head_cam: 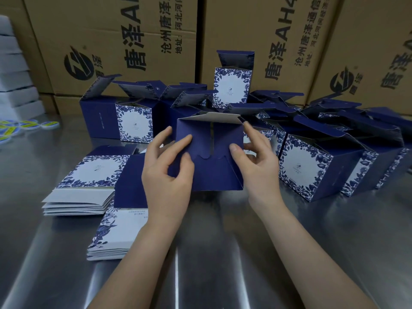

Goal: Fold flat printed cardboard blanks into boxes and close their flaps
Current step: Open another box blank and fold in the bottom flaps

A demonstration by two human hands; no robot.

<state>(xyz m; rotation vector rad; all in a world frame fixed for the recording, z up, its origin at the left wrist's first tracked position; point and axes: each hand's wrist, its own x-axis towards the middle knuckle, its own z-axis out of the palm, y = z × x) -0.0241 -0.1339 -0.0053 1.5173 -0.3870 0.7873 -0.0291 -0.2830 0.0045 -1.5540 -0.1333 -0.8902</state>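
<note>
Fingers (183, 141): left hand (167, 175), right hand (256, 168) grip box (214, 172) edges; blanks (89, 175) leftward.

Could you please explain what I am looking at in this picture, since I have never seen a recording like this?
There is no machine here. A person wears a camera on the head, so this single picture looks forward and down at their own two bare hands. The left hand and the right hand both grip a half-folded dark blue box, with the thumbs on its interlocking flaps. One flap at its far edge stands open. On the shiny metal table, to the left, lie two stacks of flat printed blanks. Behind and to the right stand folded boxes with their top flaps open. Large brown cartons form the backdrop.
</note>
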